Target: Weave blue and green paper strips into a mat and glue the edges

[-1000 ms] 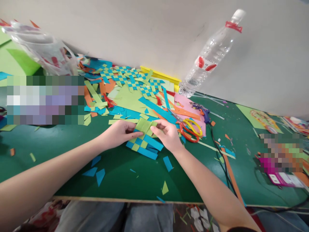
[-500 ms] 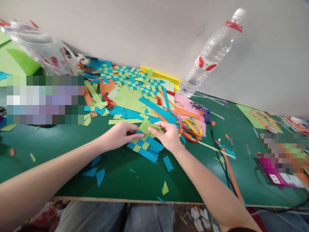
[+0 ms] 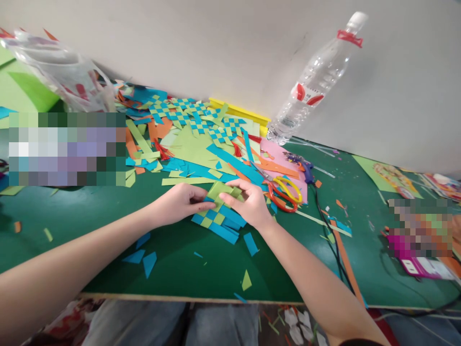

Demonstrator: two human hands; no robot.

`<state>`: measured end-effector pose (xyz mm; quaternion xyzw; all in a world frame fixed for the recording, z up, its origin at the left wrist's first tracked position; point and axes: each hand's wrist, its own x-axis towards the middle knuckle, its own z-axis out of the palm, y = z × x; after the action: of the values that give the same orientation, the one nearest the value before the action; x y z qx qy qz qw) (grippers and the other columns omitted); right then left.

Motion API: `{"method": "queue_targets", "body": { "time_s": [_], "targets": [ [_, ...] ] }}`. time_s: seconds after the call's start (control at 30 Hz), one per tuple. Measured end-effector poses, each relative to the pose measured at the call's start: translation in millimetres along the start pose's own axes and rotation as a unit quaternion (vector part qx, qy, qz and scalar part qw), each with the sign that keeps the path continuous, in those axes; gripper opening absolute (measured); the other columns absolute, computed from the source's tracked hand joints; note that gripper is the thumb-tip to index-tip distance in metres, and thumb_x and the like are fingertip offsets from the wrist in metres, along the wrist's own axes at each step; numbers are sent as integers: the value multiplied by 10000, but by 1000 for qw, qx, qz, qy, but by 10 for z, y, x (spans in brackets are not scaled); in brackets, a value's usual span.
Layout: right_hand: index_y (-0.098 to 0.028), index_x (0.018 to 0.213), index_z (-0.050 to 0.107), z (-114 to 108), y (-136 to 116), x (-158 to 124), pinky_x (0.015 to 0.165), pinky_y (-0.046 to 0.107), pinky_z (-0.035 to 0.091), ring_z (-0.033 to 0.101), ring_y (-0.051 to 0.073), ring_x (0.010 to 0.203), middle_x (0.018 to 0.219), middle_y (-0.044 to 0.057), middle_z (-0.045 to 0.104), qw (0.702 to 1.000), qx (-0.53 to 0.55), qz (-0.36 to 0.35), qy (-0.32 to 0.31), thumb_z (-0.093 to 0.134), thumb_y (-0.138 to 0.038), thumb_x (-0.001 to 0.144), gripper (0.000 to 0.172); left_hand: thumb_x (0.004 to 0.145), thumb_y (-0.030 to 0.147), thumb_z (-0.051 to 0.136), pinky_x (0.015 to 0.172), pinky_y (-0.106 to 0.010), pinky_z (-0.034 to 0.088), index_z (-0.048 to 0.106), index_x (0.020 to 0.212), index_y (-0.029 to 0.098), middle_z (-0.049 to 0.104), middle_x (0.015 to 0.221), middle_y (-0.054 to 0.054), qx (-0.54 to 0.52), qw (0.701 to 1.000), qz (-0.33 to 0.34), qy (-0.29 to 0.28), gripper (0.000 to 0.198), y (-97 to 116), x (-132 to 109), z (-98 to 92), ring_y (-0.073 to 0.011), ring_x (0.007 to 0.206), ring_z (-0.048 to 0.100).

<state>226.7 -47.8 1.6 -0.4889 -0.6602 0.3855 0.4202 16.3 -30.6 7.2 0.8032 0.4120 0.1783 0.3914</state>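
Observation:
Between my hands is a small woven piece of blue and green paper strips (image 3: 217, 220), checkered, with loose strip ends pointing down and right. My left hand (image 3: 183, 204) pinches its left edge between thumb and fingers. On the upper right, my right hand (image 3: 248, 199) grips the green strips, thumb on top and fingers partly hidden behind. Just right of that hand lie scissors with red and yellow handles (image 3: 284, 193), resting on paper strips. Blue paper scraps (image 3: 150, 264) are scattered on the green table (image 3: 108, 240) near the woven piece.
Finished-looking checkered woven pieces (image 3: 194, 115) pile up behind my hands, with red tassels (image 3: 163, 150). A clear plastic bottle (image 3: 317, 81) stands by the wall (image 3: 223, 43). A glue gun (image 3: 305, 169) with a black cord lies right. A plastic bag-lined container (image 3: 68, 72) is at left.
The woven piece has shifted very slightly right and down in my fingers. Both hands keep their hold; everything else looks the same.

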Motion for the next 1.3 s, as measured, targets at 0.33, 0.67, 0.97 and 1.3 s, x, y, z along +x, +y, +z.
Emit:
{"method": "queue_targets", "body": {
  "time_s": [0.33,0.67,0.97,1.3],
  "targets": [
    [-205,792,704,-16,-75,-33,535,229,435,503,98,570,675,-20,625,999,-2,-11,-45,685,-469,800,265,855,529,535,443,-197,206,378,589,177,271,547,64,-15,999,3,-36,468,48,-23,9,-74,509,248],
    [-213,806,718,-3,-73,-26,547,246,479,575,123,601,743,-3,696,1000,0,1,-11,748,-470,729,270,907,493,459,452,-209,213,372,588,176,268,552,56,-3,999,21,-29,458,64,-33,-10,-78,508,253],
    [-220,814,710,2,-64,-26,651,290,538,655,168,727,813,12,721,1000,-5,-11,5,717,-474,756,261,906,484,464,449,-209,214,378,580,176,268,545,54,5,999,27,-29,457,54,-25,-5,-79,502,258],
    [-227,829,714,8,-15,-20,626,287,537,641,160,697,814,15,716,1000,-1,0,1,744,-477,734,269,905,475,464,450,-211,219,362,573,178,268,541,54,10,999,34,-27,457,57,-20,4,-81,502,258]
  ]
}}
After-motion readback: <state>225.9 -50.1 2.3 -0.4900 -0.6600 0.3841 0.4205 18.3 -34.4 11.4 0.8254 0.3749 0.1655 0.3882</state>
